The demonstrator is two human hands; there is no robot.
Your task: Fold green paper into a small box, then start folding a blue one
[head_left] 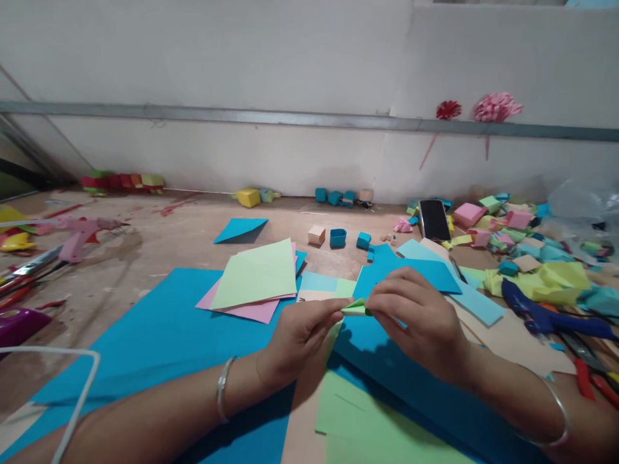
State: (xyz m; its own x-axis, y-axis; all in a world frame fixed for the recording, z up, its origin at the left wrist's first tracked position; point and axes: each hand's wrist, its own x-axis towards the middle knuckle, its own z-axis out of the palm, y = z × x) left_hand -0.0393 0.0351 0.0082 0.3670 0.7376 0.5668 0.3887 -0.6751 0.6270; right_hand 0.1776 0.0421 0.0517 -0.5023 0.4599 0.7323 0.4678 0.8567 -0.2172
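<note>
white wall (242,51) behind the table (145,245); on my feed, my left hand (300,332) and right hand (428,322) pinch a small folded green paper (355,309) between their fingertips, above a blue sheet (387,370).

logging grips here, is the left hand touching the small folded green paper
Touching: the head view shows the left hand pinching the left end of the small folded green paper, with no gap between them.
</note>
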